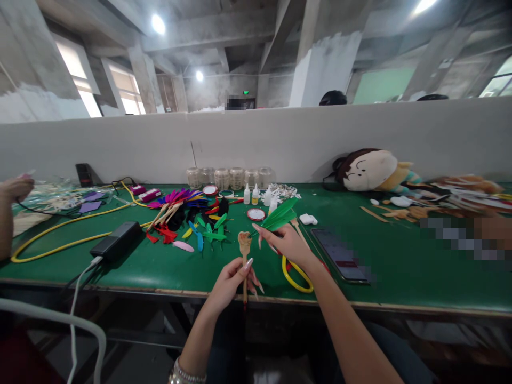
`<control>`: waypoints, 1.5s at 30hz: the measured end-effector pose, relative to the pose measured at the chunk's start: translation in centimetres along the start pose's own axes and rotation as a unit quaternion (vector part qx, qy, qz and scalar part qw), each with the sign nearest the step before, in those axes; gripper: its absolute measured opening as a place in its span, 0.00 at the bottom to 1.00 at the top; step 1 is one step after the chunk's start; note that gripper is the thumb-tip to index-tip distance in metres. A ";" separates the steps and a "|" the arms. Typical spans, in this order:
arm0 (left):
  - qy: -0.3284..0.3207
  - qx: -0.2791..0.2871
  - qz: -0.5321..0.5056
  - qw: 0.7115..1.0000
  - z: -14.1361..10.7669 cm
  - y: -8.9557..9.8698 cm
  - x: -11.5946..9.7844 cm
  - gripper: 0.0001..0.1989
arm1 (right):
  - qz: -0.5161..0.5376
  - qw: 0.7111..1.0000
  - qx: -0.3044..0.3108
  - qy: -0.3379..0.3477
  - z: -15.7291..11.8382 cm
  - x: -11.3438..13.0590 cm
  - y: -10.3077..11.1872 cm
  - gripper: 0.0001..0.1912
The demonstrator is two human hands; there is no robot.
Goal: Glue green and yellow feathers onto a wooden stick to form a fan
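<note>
Near the table's front edge, my left hand (pixel 234 280) is closed around the thin handle of a wooden stick with a wide, carved-looking head (pixel 245 242). The stick stands roughly upright, head away from me. My right hand (pixel 286 245) pinches green feathers (pixel 280 214) by their quill end, close to the right side of the stick's head. Whether the quills touch the wood I cannot tell. Loose green feathers (pixel 216 233), blue feathers (pixel 198 237) and a pink feather (pixel 183 246) lie left of the stick. Small white glue bottles (pixel 247 195) stand behind it.
Feathered sticks (pixel 172 210) with red tassels lie to the left, near a black power adapter (pixel 116 245) and a yellow hose (pixel 60 224). Glass jars (pixel 222 178) line the partition. A phone (pixel 340 256), earbud case (pixel 308 219) and plush doll (pixel 372 170) are right. Another person's hand (pixel 18 186) shows far left.
</note>
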State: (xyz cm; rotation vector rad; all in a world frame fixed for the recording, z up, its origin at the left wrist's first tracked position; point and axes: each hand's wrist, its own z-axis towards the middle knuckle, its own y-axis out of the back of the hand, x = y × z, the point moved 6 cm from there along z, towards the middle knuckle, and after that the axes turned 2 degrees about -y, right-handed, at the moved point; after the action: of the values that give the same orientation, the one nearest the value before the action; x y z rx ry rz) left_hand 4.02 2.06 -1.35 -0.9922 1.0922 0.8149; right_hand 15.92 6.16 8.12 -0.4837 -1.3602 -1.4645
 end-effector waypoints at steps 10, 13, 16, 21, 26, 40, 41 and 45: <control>-0.003 0.004 -0.004 1.000 0.0 -0.1 -0.1 0.16 | 0.034 0.999 0.011 -0.006 0.3 -0.9 -0.4 0.22; -0.004 0.005 -0.001 1.000 0.0 -0.1 -0.1 0.16 | 0.035 0.999 0.008 -0.009 0.3 -1.0 -0.3 0.22; -0.008 0.006 0.003 1.000 0.0 0.0 -0.1 0.16 | 0.037 0.999 0.004 -0.011 0.2 -1.0 -0.2 0.22; -0.016 0.006 0.010 1.000 0.1 0.1 0.1 0.15 | 0.034 0.999 0.000 -0.019 0.1 -1.3 -0.4 0.22; -0.013 0.012 0.009 1.000 0.0 -0.1 0.1 0.15 | 0.054 0.998 -0.026 -0.017 0.3 -1.4 -0.6 0.20; -0.006 0.019 0.011 1.000 0.0 -0.1 0.1 0.15 | 0.015 0.999 -0.030 -0.026 0.0 -1.1 -0.5 0.22; -0.007 0.019 0.012 1.000 0.0 -0.1 0.1 0.15 | 0.016 0.999 -0.030 -0.022 0.0 -1.1 -0.5 0.22; -0.008 0.024 0.010 1.000 0.0 -0.1 0.2 0.15 | 0.014 0.999 -0.027 -0.016 0.1 -0.9 -0.5 0.21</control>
State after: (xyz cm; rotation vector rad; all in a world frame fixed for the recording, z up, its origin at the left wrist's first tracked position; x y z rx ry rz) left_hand 4.18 1.98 -1.49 -0.9336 1.1046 0.8089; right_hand 15.79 6.51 7.11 -0.5601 -1.3358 -1.4793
